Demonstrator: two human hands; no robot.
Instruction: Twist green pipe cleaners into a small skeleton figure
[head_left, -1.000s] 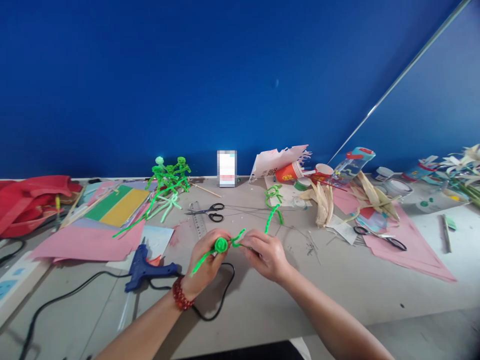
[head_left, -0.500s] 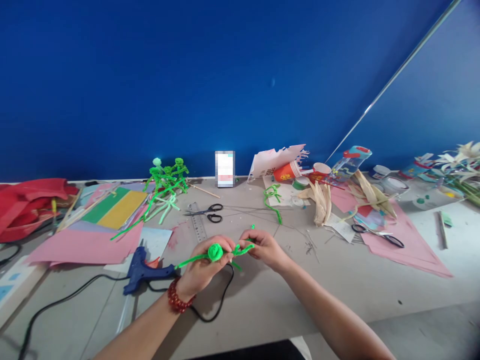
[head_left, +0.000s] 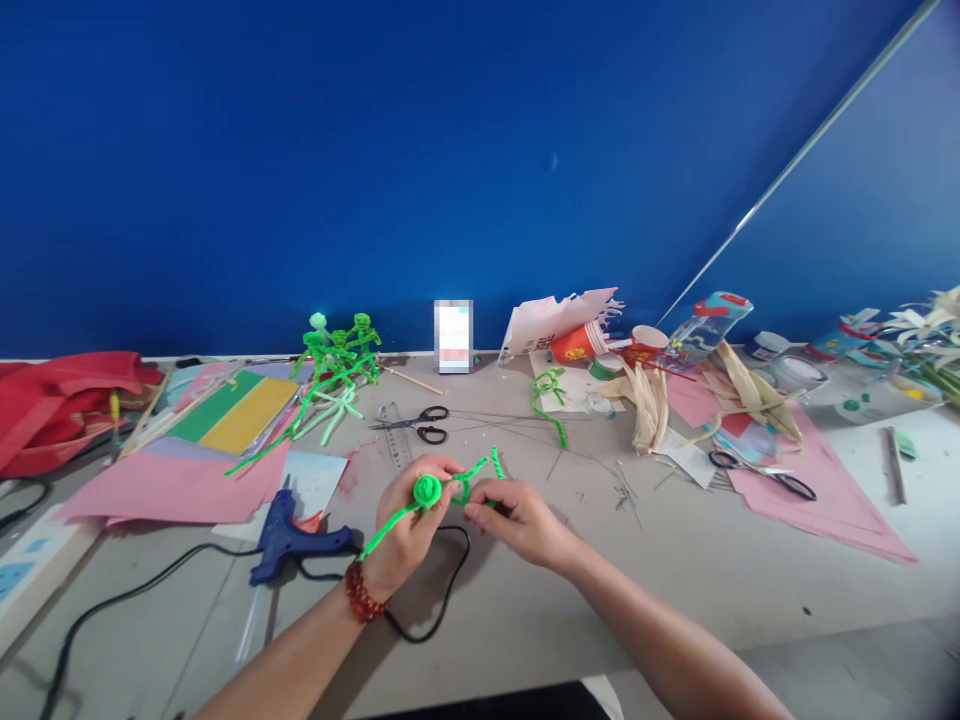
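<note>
My left hand, with a red bead bracelet on its wrist, pinches a bright green pipe-cleaner piece at its coiled round head. One loose end trails down to the left and another zigzags up to the right. My right hand pinches the same piece just right of the coil, its fingers closed on the twisted stem. Both hands hover just above the grey table.
A blue glue gun with a black cord lies left of my hands. Behind them lie black scissors, a metal ruler, green pipe-cleaner figures, coloured paper sheets and a red bag. Cups, husks and another pair of scissors lie to the right.
Both hands turned the green piece: the coil stayed between them, the right end swung up to point at the upper right, and the left tail dropped lower.
</note>
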